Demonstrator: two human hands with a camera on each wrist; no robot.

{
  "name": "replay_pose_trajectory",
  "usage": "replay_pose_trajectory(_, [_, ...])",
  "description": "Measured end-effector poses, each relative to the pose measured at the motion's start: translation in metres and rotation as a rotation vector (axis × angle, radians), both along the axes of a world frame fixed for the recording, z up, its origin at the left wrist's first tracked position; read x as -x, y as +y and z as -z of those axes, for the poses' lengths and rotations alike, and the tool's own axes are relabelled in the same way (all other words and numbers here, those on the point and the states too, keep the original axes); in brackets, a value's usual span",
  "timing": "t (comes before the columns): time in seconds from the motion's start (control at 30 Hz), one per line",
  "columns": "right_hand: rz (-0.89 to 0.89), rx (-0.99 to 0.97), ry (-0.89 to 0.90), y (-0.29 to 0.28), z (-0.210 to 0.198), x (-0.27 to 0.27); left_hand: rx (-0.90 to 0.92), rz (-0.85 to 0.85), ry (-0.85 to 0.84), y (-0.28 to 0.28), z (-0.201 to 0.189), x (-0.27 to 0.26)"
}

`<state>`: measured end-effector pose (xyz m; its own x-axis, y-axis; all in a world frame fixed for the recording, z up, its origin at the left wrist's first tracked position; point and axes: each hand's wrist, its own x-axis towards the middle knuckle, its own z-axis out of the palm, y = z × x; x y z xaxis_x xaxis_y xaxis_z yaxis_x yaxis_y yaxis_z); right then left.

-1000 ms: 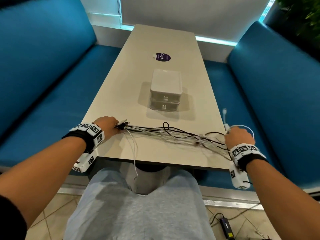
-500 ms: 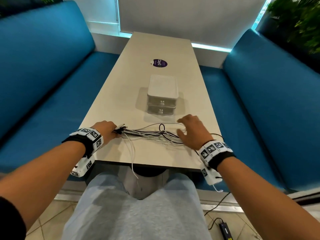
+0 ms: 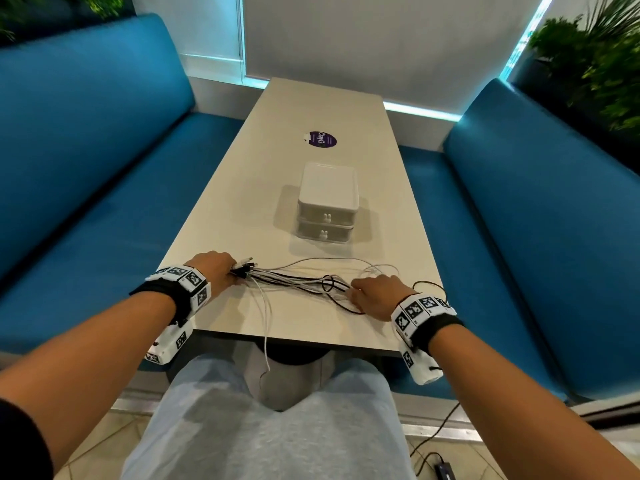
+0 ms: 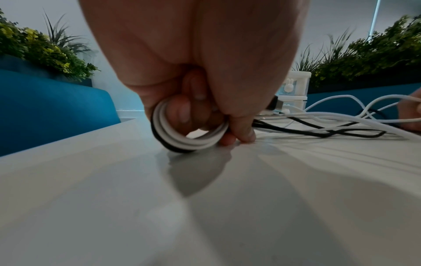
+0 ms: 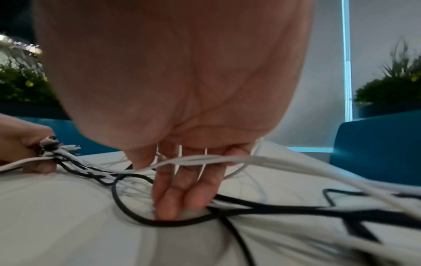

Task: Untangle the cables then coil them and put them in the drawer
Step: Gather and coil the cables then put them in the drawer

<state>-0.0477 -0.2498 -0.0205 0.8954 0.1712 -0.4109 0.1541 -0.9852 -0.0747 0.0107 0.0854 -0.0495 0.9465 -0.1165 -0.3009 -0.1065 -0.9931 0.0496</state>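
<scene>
Two long blue benches (image 3: 86, 161) flank the table (image 3: 242, 209), and we sit at its near end so the work stays close. Further up the table stands the small drawer box (image 3: 327, 202), both drawers closed and well apart from the cables (image 3: 298, 278), which lie stretched between our hands along the near edge. Our left hand (image 3: 214, 268) clenches the plug ends and a few turns of cord, anchoring the bundle, we judge. Our right hand (image 3: 377, 294) lies over the loose strands with fingers (image 5: 173, 198) straight, pressing them flat. One white cable (image 3: 266, 327) hangs over the edge. Coiling seems barely begun.
</scene>
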Motion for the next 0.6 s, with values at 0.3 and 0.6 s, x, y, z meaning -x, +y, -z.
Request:
replay_pose_trajectory(0.3, [0.012, 0.157, -0.282, -0.004, -0.006, 0.009, -0.031, -0.016, 0.018, -0.007, -0.007, 0.003])
replay_pose_trajectory(0.6, [-0.147, -0.17, -0.148, 0.102, -0.01, 0.009, -0.014, -0.035, -0.004, -0.007, -0.004, 0.008])
